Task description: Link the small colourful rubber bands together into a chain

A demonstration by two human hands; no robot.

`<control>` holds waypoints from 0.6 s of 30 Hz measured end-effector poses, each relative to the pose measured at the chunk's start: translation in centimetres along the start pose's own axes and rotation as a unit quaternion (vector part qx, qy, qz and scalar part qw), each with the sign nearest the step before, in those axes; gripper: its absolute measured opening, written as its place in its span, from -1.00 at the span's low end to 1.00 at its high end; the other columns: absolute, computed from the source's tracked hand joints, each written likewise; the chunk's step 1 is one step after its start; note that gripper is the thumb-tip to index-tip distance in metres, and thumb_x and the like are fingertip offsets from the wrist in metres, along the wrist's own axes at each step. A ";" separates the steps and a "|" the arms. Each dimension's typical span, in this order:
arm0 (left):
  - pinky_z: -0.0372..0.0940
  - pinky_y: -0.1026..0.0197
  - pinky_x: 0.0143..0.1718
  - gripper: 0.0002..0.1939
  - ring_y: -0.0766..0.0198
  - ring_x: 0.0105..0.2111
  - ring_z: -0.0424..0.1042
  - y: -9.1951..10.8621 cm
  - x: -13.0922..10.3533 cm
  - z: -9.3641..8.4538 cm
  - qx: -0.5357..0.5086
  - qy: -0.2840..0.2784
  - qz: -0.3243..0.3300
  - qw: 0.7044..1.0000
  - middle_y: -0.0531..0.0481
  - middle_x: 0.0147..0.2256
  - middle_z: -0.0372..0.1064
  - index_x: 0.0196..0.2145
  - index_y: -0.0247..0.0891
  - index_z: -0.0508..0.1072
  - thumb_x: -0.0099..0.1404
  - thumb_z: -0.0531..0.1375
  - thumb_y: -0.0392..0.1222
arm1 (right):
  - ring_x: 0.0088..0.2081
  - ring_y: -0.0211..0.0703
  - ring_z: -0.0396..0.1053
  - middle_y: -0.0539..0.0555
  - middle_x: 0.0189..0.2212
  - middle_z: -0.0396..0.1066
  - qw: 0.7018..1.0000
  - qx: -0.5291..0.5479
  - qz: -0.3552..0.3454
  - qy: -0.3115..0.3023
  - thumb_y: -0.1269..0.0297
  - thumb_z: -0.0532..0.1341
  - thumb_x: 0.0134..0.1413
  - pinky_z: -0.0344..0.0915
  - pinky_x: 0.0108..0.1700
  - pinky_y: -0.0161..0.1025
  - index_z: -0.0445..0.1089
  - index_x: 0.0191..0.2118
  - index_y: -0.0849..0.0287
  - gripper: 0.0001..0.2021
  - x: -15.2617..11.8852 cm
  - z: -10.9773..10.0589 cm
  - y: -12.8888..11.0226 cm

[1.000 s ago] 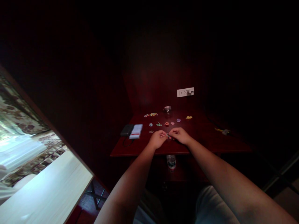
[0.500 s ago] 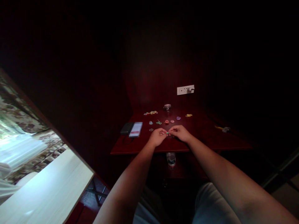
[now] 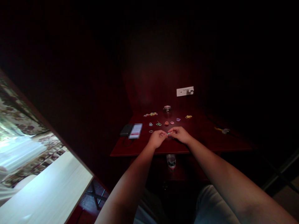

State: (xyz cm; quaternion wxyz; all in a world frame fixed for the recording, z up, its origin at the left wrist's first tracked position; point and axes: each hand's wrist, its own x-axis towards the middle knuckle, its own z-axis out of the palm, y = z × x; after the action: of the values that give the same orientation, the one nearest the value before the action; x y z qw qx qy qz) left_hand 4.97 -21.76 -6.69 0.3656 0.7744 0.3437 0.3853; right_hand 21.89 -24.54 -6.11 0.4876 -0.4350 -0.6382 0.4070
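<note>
Over the front part of the dark red desk (image 3: 203,141), my left hand (image 3: 158,138) and my right hand (image 3: 180,135) meet fingertip to fingertip. Both pinch a small green band (image 3: 168,133), which looks like a hair tie; most of it is hidden by my fingers. Just beyond lie small groups of coloured hair ties: green (image 3: 158,123), orange-red (image 3: 166,123), pink (image 3: 172,123), purple (image 3: 178,119), yellow (image 3: 188,116) and pale blue (image 3: 150,124). A single greyish band (image 3: 151,131) rests left of my left hand. Farther back is a mixed-colour pile (image 3: 151,114).
A lidded clear jar (image 3: 167,110) stands at the back. On the left lie a phone (image 3: 135,131) and a black case (image 3: 126,130). A cable with a grey end (image 3: 225,131) is at the right. Below the desktop stands a plastic bottle (image 3: 171,162).
The green band has tilted slightly between my fingertips, its right end higher. My hands stay together, and the whole view has shifted a little.
</note>
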 end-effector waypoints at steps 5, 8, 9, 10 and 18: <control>0.24 0.31 -0.41 -0.81 0.34 -0.47 0.36 0.1 0.0 -0.1 0.005 -0.002 0.003 1.000 -0.08 -0.46 0.42 -0.40 -0.37 0.45 0.07 0.17 -0.17 | -0.60 -0.35 0.23 0.03 -0.59 0.39 1.000 -0.007 0.000 0.001 0.22 0.27 -0.28 0.12 -0.54 -0.38 0.38 -0.38 0.32 -0.71 0.1 0.0 0.0; 0.24 0.32 -0.42 -0.80 0.36 -0.48 0.36 0.0 0.0 0.0 -0.005 0.001 0.006 1.000 -0.07 -0.48 0.41 -0.40 -0.38 0.44 0.07 0.18 -0.17 | -0.61 -0.36 0.21 0.01 -0.62 0.36 0.999 -0.028 -0.013 0.005 0.24 0.25 -0.25 0.10 -0.55 -0.38 0.38 -0.41 0.31 -0.76 0.2 -0.2 0.4; 0.24 0.32 -0.43 -0.80 0.37 -0.49 0.35 0.0 0.0 0.0 -0.011 0.001 0.006 1.000 -0.07 -0.48 0.40 -0.40 -0.38 0.43 0.07 0.18 -0.17 | -0.62 -0.37 0.19 0.00 -0.63 0.35 0.999 -0.036 -0.019 0.005 0.24 0.24 -0.23 0.09 -0.55 -0.39 0.38 -0.41 0.31 -0.77 0.3 -0.2 0.6; 0.24 0.33 -0.44 -0.80 0.38 -0.50 0.34 -0.1 0.1 0.1 -0.019 0.000 0.006 1.000 -0.06 -0.49 0.39 -0.39 -0.38 0.43 0.06 0.20 -0.17 | -0.62 -0.37 0.18 -0.01 -0.63 0.34 0.999 -0.043 -0.024 0.006 0.24 0.23 -0.22 0.08 -0.56 -0.39 0.38 -0.41 0.31 -0.77 0.3 -0.3 0.7; 0.22 0.37 -0.47 -0.76 0.44 -0.51 0.30 -0.1 0.1 0.2 -0.057 -0.011 0.012 0.998 -0.03 -0.46 0.36 -0.36 -0.38 0.38 -0.02 0.26 -0.23 | -0.61 -0.36 0.17 -0.01 -0.64 0.32 0.997 -0.071 -0.031 -0.001 0.19 0.22 -0.20 0.06 -0.56 -0.39 0.37 -0.45 0.29 -0.77 0.2 -0.3 0.3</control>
State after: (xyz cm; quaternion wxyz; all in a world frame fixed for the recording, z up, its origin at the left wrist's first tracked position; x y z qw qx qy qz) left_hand 5.19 -21.71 -6.83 0.4085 0.7604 0.3079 0.4002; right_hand 22.19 -24.27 -6.31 0.4670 -0.4479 -0.6797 0.3455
